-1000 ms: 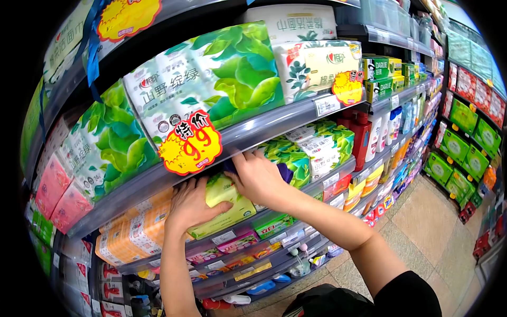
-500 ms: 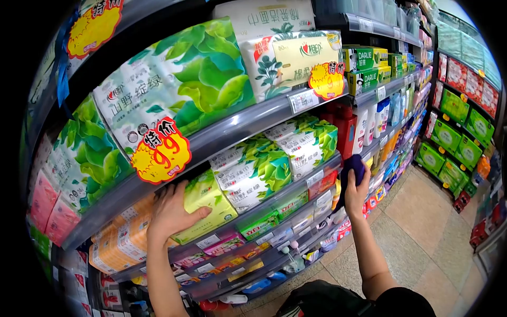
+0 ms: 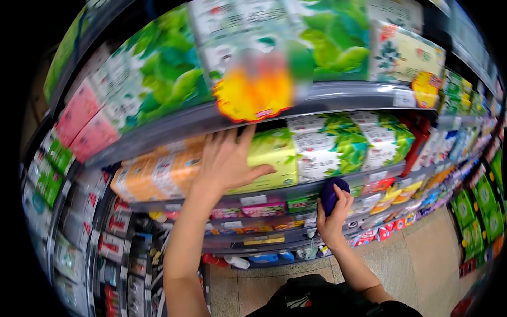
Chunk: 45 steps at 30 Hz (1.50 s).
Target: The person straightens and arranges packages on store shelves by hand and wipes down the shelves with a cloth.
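Observation:
My left hand (image 3: 227,161) lies spread against a yellow-green tissue pack (image 3: 275,156) and the orange-wrapped packs (image 3: 161,171) beside it, fingertips up under the shelf edge above. Its thumb points right across the yellow-green pack. In my right hand (image 3: 334,219), lower and to the right, is a dark purple cloth-like bundle (image 3: 332,195), held in front of the shelf edge. Exactly what the bundle is cannot be made out. White and green tissue packs (image 3: 332,145) stand to the right of the yellow-green one.
Above my hands runs a grey shelf edge (image 3: 338,98) carrying large green-leaf tissue packs (image 3: 158,68) and a blurred yellow price tag (image 3: 253,95). Lower shelves hold small colourful packs. Another rack (image 3: 105,227) stands at left; tiled floor (image 3: 391,259) lies below, green boxes (image 3: 480,211) at right.
My view has swung left, so the shelf now faces me more squarely. The left hand stays on the packs. My right hand, still holding the purple bundle, is now closer to it.

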Motion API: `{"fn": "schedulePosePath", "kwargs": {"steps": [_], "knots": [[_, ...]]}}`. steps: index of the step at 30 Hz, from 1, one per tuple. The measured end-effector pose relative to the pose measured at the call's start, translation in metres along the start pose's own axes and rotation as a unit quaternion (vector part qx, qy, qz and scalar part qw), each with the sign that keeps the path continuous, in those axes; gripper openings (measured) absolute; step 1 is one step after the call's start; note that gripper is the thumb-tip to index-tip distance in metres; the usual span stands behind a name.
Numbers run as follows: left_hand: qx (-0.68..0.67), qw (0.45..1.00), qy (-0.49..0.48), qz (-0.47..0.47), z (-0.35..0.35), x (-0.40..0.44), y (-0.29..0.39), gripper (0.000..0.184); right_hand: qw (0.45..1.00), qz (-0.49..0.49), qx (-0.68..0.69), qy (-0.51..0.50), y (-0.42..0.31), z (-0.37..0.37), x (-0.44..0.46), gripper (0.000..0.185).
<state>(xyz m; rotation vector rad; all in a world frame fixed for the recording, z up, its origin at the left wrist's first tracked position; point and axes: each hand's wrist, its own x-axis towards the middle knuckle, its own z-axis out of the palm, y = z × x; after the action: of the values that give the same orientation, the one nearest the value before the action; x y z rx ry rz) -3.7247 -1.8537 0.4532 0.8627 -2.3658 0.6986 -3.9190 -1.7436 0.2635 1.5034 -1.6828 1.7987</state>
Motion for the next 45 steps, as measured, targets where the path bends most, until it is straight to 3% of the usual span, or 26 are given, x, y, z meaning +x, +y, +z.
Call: {"fn": "schedulePosePath", "kwargs": {"steps": [1,3,4,7,11,14,19,22,27,29,31,33,34,35,36,38,40,41,43,44,45], "knots": [[0.01,1.0,-0.006,-0.017,-0.005,-0.009,0.0,0.085,1.0,-0.005,0.014,-0.014,-0.009,0.008,-0.004,0.059],[-0.019,0.993,0.114,0.013,-0.022,-0.03,0.003,0.07,0.998,-0.029,0.022,-0.058,-0.028,0.023,-0.009,0.062],[-0.04,0.989,0.143,0.001,-0.033,-0.047,0.008,0.053,0.997,-0.041,0.021,-0.067,-0.035,0.032,-0.012,0.062],[-0.097,0.98,0.155,-0.074,-0.037,-0.12,0.017,0.048,0.991,-0.042,0.057,-0.116,-0.061,0.057,-0.022,0.058],[-0.114,0.958,0.078,-0.251,-0.023,-0.228,0.036,0.039,0.973,-0.105,0.091,-0.185,-0.097,0.097,-0.039,0.064],[-0.103,0.913,-0.017,-0.393,-0.012,-0.324,0.056,0.033,0.963,-0.102,0.115,-0.223,-0.133,0.128,-0.052,0.065],[-0.045,0.785,-0.129,-0.604,-0.026,-0.46,0.122,0.032,0.942,-0.106,0.155,-0.279,-0.196,0.195,-0.074,0.062],[0.0,0.729,-0.159,-0.666,-0.042,-0.502,0.152,0.033,0.928,-0.114,0.178,-0.305,-0.241,0.235,-0.088,0.061],[0.056,0.702,-0.138,-0.696,-0.062,-0.512,0.167,0.032,0.907,-0.111,0.21,-0.347,-0.313,0.322,-0.117,0.052],[0.11,0.798,-0.175,-0.566,-0.045,-0.57,0.179,0.03,0.896,-0.108,0.25,-0.35,-0.338,0.342,-0.122,0.05],[0.111,0.811,-0.164,-0.551,-0.045,-0.578,0.185,0.029,0.876,-0.105,0.281,-0.377,-0.353,0.354,-0.126,0.05],[0.101,0.783,-0.164,-0.592,-0.051,-0.565,0.187,0.032,0.871,-0.092,0.296,-0.382,-0.357,0.362,-0.133,0.049],[0.095,0.767,-0.163,-0.613,-0.054,-0.558,0.189,0.033,0.781,0.041,0.44,-0.442,-0.351,0.37,-0.141,0.046],[0.089,0.752,-0.161,-0.633,-0.056,-0.553,0.19,0.034,0.652,0.172,0.561,-0.48,-0.352,0.359,-0.136,0.044],[0.081,0.736,-0.159,-0.652,-0.056,-0.549,0.19,0.036,0.481,0.326,0.629,-0.517,-0.341,0.341,-0.134,0.038],[0.066,0.726,-0.161,-0.666,-0.046,-0.562,0.191,0.037,0.364,0.411,0.624,-0.556,-0.316,0.304,-0.126,0.034],[0.113,0.817,-0.198,-0.53,-0.028,-0.603,0.197,0.031,0.338,0.463,0.588,-0.57,-0.278,0.273,-0.129,0.042],[0.095,0.825,-0.207,-0.517,-0.031,-0.596,0.191,0.031,0.352,0.477,0.584,-0.554,-0.253,0.259,-0.135,0.042],[0.044,0.827,-0.295,-0.476,-0.027,-0.574,0.168,0.029,0.139,0.574,0.585,-0.557,-0.197,0.22,-0.149,0.042],[0.044,0.844,-0.268,-0.463,-0.028,-0.555,0.157,0.027,0.132,0.612,0.571,-0.53,-0.171,0.197,-0.161,0.045],[-0.029,0.801,-0.307,-0.513,-0.031,-0.522,0.139,0.031,0.125,0.649,0.562,-0.498,-0.143,0.173,-0.172,0.047]]}}
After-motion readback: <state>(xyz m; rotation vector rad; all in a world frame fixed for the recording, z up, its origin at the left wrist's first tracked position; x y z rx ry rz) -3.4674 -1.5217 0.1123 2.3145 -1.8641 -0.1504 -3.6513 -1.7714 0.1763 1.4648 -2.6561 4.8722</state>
